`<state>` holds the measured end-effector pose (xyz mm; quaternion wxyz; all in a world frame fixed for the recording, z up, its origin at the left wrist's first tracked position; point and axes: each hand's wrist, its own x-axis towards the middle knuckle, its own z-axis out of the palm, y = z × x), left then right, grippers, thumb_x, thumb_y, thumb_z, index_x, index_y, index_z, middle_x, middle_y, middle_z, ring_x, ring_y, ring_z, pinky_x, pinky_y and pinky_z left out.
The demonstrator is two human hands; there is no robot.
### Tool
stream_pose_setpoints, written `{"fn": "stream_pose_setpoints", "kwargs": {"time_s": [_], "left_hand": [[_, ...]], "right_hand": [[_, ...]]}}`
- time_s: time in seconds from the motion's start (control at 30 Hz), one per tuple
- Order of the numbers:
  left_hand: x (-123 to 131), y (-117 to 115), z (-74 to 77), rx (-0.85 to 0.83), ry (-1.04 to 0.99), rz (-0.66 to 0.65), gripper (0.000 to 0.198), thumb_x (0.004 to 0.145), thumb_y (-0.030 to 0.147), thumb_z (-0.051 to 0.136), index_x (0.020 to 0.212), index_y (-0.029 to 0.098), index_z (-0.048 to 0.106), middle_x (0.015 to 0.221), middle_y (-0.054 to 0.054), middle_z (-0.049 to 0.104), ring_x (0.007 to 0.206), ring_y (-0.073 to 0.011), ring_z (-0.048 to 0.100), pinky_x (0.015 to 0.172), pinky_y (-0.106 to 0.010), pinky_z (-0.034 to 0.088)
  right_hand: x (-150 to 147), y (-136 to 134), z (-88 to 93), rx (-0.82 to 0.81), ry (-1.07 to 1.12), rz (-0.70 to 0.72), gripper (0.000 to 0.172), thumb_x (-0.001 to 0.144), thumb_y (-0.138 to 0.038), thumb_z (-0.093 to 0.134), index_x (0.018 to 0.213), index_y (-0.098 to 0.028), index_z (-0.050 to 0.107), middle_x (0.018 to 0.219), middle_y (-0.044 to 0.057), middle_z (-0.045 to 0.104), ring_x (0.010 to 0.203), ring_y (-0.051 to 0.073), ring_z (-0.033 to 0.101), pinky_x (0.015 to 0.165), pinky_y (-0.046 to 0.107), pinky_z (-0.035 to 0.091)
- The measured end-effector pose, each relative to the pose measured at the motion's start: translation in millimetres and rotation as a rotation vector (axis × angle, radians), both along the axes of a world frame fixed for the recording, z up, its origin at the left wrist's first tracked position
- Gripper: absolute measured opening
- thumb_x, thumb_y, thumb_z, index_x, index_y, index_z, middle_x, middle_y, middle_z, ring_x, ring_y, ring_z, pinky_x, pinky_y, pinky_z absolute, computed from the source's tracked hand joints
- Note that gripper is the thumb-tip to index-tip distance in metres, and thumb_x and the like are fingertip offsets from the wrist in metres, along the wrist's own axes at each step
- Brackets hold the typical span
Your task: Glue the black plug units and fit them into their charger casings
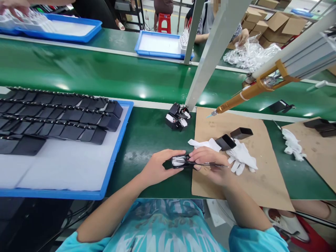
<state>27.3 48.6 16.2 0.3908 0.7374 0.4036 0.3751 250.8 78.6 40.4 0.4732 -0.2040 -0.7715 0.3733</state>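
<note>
One black case [178,167] was held above the table [147,136], near its front edge. The left hand [157,166] gripped its sides, thumb and fingers parted by its width; the right hand [216,171] pinched a thin dark strip [204,163] at its right end. White gloves [243,156] lay on the brown sheet [267,182], toward its right edge; rows of black units [68,131] lined the blue tray [113,154].

head camera, one: worn on the person's head, looks forward and down, near, over both hands [157,166] and counter [143,134].
</note>
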Motion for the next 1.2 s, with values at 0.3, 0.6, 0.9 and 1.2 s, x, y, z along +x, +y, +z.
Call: {"fn": "stream_pose_setpoints", "kwargs": {"time_s": [0.3,0.6,0.9,1.2], "left_hand": [[-1,1,-0.9,0.026,0.007,-0.003,0.043,0.082,0.026,0.072,0.123,0.024,0.061,0.116,-0.003,0.072,0.1,-0.0158,0.068,0.088,-0.027,0.053],[-2,2,4.7,-0.077,0.033,-0.02,0.039,0.083,0.033,0.07,0.12,0.024,0.063,0.115,-0.004,0.072,0.1,-0.019,0.069,0.087,-0.03,0.055],[-3,2,6.3,-0.094,0.036,-0.027,0.037,0.082,0.032,0.069,0.118,0.023,0.064,0.115,-0.003,0.072,0.101,-0.0191,0.069,0.089,-0.029,0.054],[-2,1,4.2,-0.064,0.06,-0.026,0.037,0.083,0.033,0.069,0.118,0.024,0.064,0.116,-0.004,0.072,0.102,-0.0194,0.069,0.091,-0.031,0.054]], "right_hand": [[0,0,0.6,-0.013,-0.003,0.016,0.027,0.079,-0.004,0.068,0.1,-0.022,0.066,0.09,0.007,0.075,0.09,0.021,0.071,0.079,0.041,0.061],[5,2,2.3,-0.02,-0.032,0.056,0.025,0.079,-0.006,0.068,0.098,-0.022,0.066,0.088,0.006,0.075,0.091,0.022,0.071,0.079,0.041,0.061],[8,4,8.2,0.033,-0.048,0.093,0.021,0.08,-0.007,0.067,0.097,-0.021,0.065,0.089,0.007,0.075,0.095,0.023,0.07,0.082,0.042,0.061],[10,2,5.1,-0.042,-0.046,0.039,0.023,0.081,-0.008,0.067,0.098,-0.023,0.065,0.09,0.005,0.074,0.094,0.022,0.07,0.081,0.042,0.061]]}}
